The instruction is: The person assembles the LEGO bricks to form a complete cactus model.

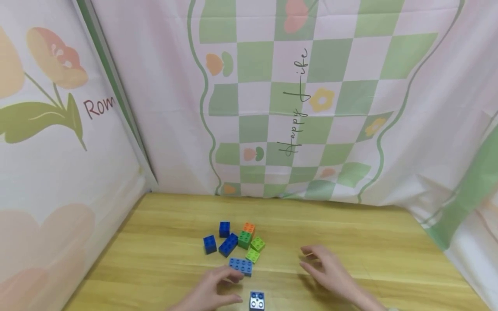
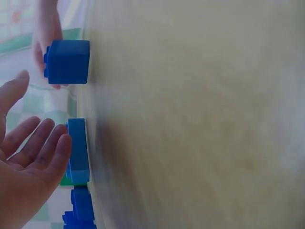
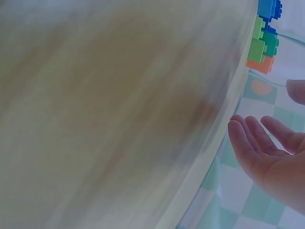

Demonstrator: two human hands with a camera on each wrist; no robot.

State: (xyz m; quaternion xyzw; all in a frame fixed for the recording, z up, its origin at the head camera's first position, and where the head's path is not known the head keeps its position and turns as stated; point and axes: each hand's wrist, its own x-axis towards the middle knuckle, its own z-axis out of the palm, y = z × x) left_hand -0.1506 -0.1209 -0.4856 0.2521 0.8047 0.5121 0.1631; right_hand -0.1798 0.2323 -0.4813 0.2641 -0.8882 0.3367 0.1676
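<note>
My left hand hovers at the front of the table, fingers loosely bent and thumb apart, holding nothing. Its fingertips overlap the near edge of a lighter blue long brick in the head view. Just right of the thumb sits a square blue brick, studs up; the left wrist view shows this blue brick from its side. Farther right, my right hand is over bare wood with fingers relaxed, thumb spread and nothing between them. In the right wrist view that right hand has its palm turned inward.
Behind the long brick lie two square dark blue bricks, one of them a blue brick, a long dark blue brick, a green brick, an orange brick and two lime bricks. A patterned curtain borders the wooden table.
</note>
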